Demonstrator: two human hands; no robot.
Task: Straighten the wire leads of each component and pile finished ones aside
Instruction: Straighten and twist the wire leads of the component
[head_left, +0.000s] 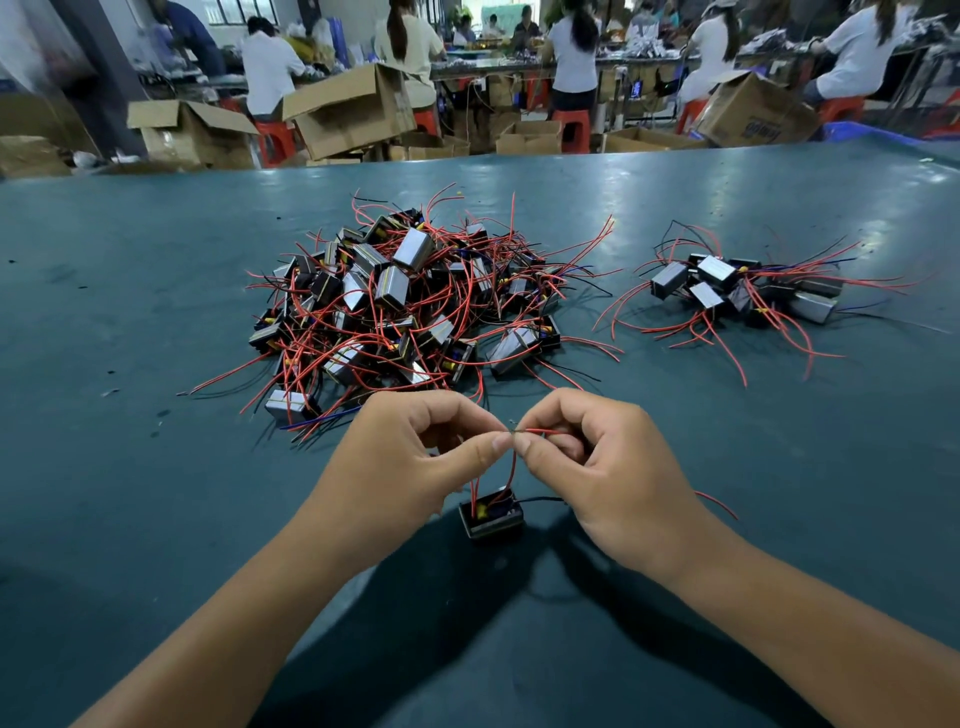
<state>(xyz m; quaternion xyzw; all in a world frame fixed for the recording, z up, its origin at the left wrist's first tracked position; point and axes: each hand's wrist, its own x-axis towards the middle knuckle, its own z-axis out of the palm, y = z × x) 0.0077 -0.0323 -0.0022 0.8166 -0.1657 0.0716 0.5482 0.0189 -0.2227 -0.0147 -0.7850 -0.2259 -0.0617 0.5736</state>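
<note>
Near front edge of green table (156, 270), left hand (410, 457) and right hand (597, 467) meet fingertip to fingertip, each pinching red wire lead (511, 470) between thumb and forefinger, other fingers curled. Lead runs down to small black component (491, 514) below hands, close over table. Beyond hands, large tangled pile (410, 301) of components at centre; smaller pile (743, 291) well apart to right. Cardboard boxes (348, 109) behind table.

You get bright, even overhead light, with pale glare patches on the far part of the green table (779, 197) and soft dark shadows under your forearms near the bottom. Wide-angle distortion bows the table's far edge, and the background workers (270, 67) look slightly soft.
</note>
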